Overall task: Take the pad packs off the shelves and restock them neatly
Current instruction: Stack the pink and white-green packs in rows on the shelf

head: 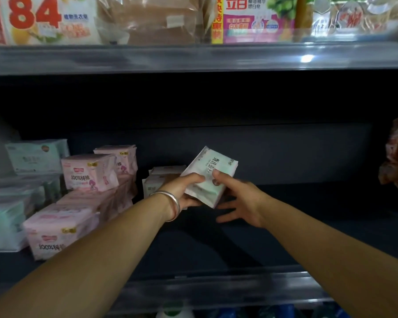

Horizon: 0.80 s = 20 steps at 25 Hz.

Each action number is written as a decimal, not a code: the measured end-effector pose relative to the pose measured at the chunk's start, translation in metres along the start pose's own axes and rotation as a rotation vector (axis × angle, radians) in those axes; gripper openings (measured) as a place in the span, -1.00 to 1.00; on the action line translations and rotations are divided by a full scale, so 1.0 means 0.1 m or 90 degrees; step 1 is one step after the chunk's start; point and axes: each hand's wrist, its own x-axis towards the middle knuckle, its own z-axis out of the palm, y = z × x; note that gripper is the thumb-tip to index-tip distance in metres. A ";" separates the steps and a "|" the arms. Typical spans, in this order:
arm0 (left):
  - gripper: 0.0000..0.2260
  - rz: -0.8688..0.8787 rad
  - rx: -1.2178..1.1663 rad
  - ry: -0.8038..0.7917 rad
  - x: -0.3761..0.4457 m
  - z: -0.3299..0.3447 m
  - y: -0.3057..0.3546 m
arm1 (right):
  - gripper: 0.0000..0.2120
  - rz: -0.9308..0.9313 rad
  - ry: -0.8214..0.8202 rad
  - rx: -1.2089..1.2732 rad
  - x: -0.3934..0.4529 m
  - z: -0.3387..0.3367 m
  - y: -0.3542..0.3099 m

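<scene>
Head view, close, facing forward into dark shelf [285,226]

Top shelf: soap box [44,19] reads "84" in red | soap pack [255,19] reads "立白" | pink pad packs [89,172] read "100%纯棉" (other print too blurred)
</scene>
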 end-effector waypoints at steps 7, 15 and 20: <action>-0.72 -0.074 0.296 -0.015 0.11 -0.25 -0.07 | -0.40 -0.165 0.192 -0.143 0.19 -0.10 -0.06; -0.79 0.139 0.860 0.070 0.38 -0.46 -0.25 | -0.29 -0.260 0.085 -0.839 0.56 -0.16 -0.02; -0.73 0.147 0.914 0.065 0.58 -0.62 -0.44 | -0.36 -0.229 0.101 -0.975 0.87 -0.10 0.11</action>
